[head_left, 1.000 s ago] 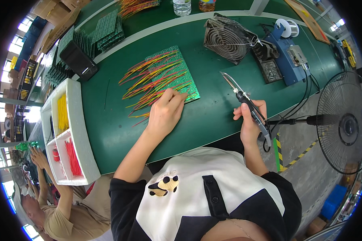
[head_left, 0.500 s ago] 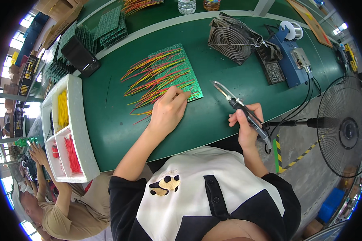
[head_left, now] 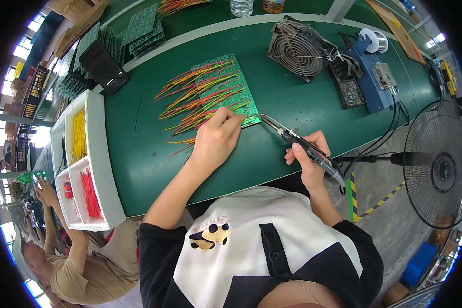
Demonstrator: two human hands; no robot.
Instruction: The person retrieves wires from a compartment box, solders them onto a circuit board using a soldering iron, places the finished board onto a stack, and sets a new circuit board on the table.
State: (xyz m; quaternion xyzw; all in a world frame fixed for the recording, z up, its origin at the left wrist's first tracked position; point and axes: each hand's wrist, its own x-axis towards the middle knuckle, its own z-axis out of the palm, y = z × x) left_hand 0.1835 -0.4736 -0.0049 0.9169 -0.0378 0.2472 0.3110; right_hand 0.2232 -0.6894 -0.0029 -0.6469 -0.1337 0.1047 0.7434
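Note:
A green circuit board (head_left: pixel 246 97) lies on the bench, with many red and yellow wires (head_left: pixel 190 105) running leftward from it. My left hand (head_left: pixel 216 136) rests at the board's near end, its fingers pinched together around wire ends; I take these to be a wire, though the fingertips cover most of it. My right hand (head_left: pixel 311 156) holds a black-handled soldering iron (head_left: pixel 297 141) that has a thin guide tube along it. The iron's tip is at the board's near right edge, just right of my left fingertips. Whether it touches the board cannot be made out.
A white foam box (head_left: pixel 110 169) of yellow and red wires stands left. Behind are a black phone-like device (head_left: pixel 102 66) and stacked boards (head_left: pixel 145 31). A small fan (head_left: pixel 297 49) and blue soldering station (head_left: pixel 369 82) stand back right. A co-worker's hand (head_left: pixel 47 192) is far left.
My right hand has moved the soldering iron leftward, bringing its tip from open bench to the board's edge. My left hand stays nearly in place at the board.

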